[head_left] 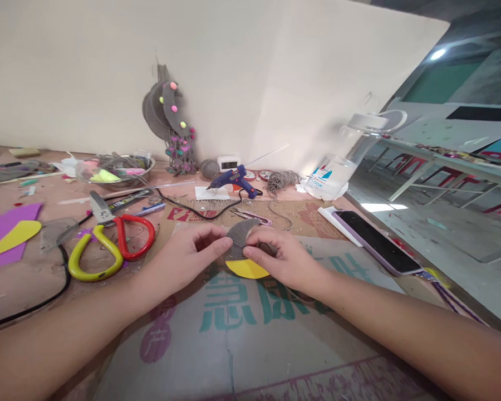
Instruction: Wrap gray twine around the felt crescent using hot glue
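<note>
Between my two hands is a rounded yellow piece [247, 269] whose upper part is covered with rows of grey yarn [240, 234]. My left hand [198, 248] pinches its left edge between thumb and fingers. On the right side, my right hand [278, 253] grips the same piece, its thumb lying over the yarn near the yellow border. The right fingertips are partly hidden behind the piece. A loose grey strand trails below my right hand. The piece is held above a printed plastic sheet [183, 362] on the table.
Scissors with yellow and red handles [96, 262] lie to the left, near a purple sheet [8, 228]. A blue glue gun [236, 179], small snips [253, 217] and a yarn coil [283, 180] lie ahead. A phone [378, 240] and a water bottle [338, 161] are on the right.
</note>
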{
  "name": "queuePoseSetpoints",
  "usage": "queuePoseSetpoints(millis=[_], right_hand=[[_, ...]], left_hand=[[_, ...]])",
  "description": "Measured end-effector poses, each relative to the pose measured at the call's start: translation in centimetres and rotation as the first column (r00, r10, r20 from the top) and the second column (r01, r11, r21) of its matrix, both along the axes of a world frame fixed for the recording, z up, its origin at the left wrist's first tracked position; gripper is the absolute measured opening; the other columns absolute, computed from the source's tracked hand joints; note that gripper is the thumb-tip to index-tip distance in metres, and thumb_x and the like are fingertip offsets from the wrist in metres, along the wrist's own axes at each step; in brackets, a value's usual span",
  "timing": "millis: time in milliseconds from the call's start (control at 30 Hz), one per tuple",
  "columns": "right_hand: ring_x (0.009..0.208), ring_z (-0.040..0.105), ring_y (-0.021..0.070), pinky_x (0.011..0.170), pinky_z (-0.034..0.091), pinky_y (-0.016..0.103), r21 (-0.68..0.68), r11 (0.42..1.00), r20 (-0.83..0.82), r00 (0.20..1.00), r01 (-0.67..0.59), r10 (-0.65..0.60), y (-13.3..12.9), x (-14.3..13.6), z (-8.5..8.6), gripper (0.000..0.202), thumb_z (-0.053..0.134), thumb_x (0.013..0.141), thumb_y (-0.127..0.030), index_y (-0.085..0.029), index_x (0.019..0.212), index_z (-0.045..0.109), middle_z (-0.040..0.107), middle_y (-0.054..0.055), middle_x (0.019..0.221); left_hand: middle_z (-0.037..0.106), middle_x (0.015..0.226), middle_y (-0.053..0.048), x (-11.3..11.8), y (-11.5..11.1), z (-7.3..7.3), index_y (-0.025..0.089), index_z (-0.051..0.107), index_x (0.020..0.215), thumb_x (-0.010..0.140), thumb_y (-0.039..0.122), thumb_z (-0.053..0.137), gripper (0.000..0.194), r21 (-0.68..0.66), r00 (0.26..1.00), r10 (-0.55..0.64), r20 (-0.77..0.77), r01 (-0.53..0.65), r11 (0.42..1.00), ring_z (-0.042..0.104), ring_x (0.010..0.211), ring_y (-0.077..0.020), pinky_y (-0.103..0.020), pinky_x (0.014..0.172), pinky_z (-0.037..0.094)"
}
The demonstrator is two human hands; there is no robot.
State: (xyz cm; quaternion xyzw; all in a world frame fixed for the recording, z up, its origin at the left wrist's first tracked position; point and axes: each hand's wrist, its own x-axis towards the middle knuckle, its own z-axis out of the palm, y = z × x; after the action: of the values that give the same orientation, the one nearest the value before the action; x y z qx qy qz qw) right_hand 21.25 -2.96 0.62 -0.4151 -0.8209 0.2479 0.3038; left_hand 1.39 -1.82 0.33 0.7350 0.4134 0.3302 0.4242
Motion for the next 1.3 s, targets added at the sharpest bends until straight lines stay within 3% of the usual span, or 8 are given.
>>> queuePoseSetpoints(millis=[100, 233, 367, 467, 700, 867, 1067, 1300], right_hand=[[0.073, 0.056, 0.0125, 0.068, 0.044, 0.025, -0.023, 1.000, -0.013, 1.000, 0.003, -0.004, 0.3, 0.2, 0.3, 0.024, 0.041, 0.088, -0.031, -0.018, 0.079, 0.059, 0.061, 0.002, 0.077], [0.094, 0.058, 0.0171, 0.084, 0.045, 0.032, 0.115, 0.977, -0.032, 0.984, 0.179, -0.176, 1.8, 1.7, 0.6, 0.024, 0.041, 0.088, -0.028, -0.020, 0.101, 0.061, 0.064, 0.005, 0.100], [0.110, 0.052, 0.0202, 0.095, 0.039, 0.037, 0.299, 0.940, 0.173, 0.960, 0.163, -0.222, 3.3, 3.3, 0.7, 0.029, 0.044, 0.086, -0.025, -0.020, 0.112, 0.057, 0.059, 0.006, 0.115], [0.110, 0.051, 0.0214, 0.094, 0.038, 0.037, 0.347, 0.932, 0.335, 0.915, 0.103, -0.225, 4.0, 3.5, 0.8, 0.035, 0.046, 0.085, -0.022, -0.018, 0.120, 0.052, 0.057, 0.008, 0.118], [0.089, 0.055, 0.0205, 0.075, 0.042, 0.030, 0.293, 0.956, 0.534, 0.829, 0.002, -0.166, 6.4, 1.7, 0.6, 0.021, 0.047, 0.082, -0.015, -0.015, 0.097, 0.062, 0.062, 0.010, 0.093], [0.087, 0.055, 0.0200, 0.074, 0.042, 0.031, 0.356, 0.931, 0.433, 0.867, 0.087, -0.246, 7.2, 2.1, 0.6, 0.025, 0.040, 0.083, -0.012, -0.014, 0.098, 0.060, 0.057, 0.012, 0.100], [0.096, 0.054, 0.0207, 0.083, 0.041, 0.034, 0.427, 0.881, 0.139, 0.948, 0.204, -0.286, 4.7, 3.3, 2.5, 0.033, 0.032, 0.092, -0.025, -0.020, 0.116, 0.052, 0.059, 0.007, 0.103], [0.086, 0.049, 0.0201, 0.075, 0.041, 0.034, 0.445, 0.895, 0.346, 0.929, -0.035, -0.135, -0.4, 1.7, 1.5, 0.027, 0.038, 0.090, -0.028, -0.018, 0.109, 0.055, 0.055, 0.009, 0.095]], left_hand=[[0.055, 0.064, 0.003, 0.0, 0.2, -0.3, 0.019, 0.059, 0.073, 0.079, 0.037, 0.051, 0.020, -0.033, 1.000, 0.028, -0.013, -0.029, 0.999, 0.048, 0.057, -0.0113, -0.021, 0.053, 0.036], [0.050, 0.057, 0.005, 0.0, 0.5, -0.6, 0.019, 0.057, 0.074, 0.078, 0.036, 0.052, 0.018, -0.108, 0.998, 0.065, -0.006, -0.065, 0.992, 0.042, 0.048, -0.0094, -0.020, 0.046, 0.032], [0.049, 0.055, 0.005, 0.0, 0.5, -0.6, 0.019, 0.055, 0.076, 0.077, 0.035, 0.051, 0.017, -0.127, 0.997, 0.070, -0.010, -0.071, 0.989, 0.041, 0.048, -0.0095, -0.020, 0.045, 0.032], [0.049, 0.055, 0.005, 0.0, 0.5, -0.6, 0.020, 0.053, 0.076, 0.078, 0.034, 0.050, 0.015, -0.132, 0.998, 0.058, 0.008, -0.056, 0.990, 0.042, 0.048, -0.0095, -0.020, 0.045, 0.032], [0.045, 0.054, 0.005, 0.0, 0.7, -0.7, 0.019, 0.054, 0.070, 0.077, 0.036, 0.051, 0.019, -0.175, 0.997, 0.048, 0.061, -0.037, 0.984, 0.040, 0.048, -0.0094, -0.020, 0.045, 0.030], [0.045, 0.052, 0.006, -0.1, 0.7, -0.7, 0.019, 0.049, 0.068, 0.077, 0.038, 0.051, 0.021, -0.235, 0.994, 0.063, 0.093, -0.040, 0.971, 0.041, 0.046, -0.0092, -0.020, 0.045, 0.032], [0.053, 0.054, 0.006, -0.3, 0.7, -0.6, 0.019, 0.047, 0.069, 0.078, 0.040, 0.053, 0.023, -0.253, 0.992, 0.092, 0.090, -0.067, 0.965, 0.045, 0.048, -0.0087, -0.020, 0.047, 0.035], [0.054, 0.054, 0.005, -0.2, 0.7, -0.3, 0.019, 0.048, 0.069, 0.078, 0.038, 0.053, 0.022, -0.258, 0.990, 0.093, 0.110, -0.062, 0.964, 0.047, 0.048, -0.0087, -0.020, 0.048, 0.035]])
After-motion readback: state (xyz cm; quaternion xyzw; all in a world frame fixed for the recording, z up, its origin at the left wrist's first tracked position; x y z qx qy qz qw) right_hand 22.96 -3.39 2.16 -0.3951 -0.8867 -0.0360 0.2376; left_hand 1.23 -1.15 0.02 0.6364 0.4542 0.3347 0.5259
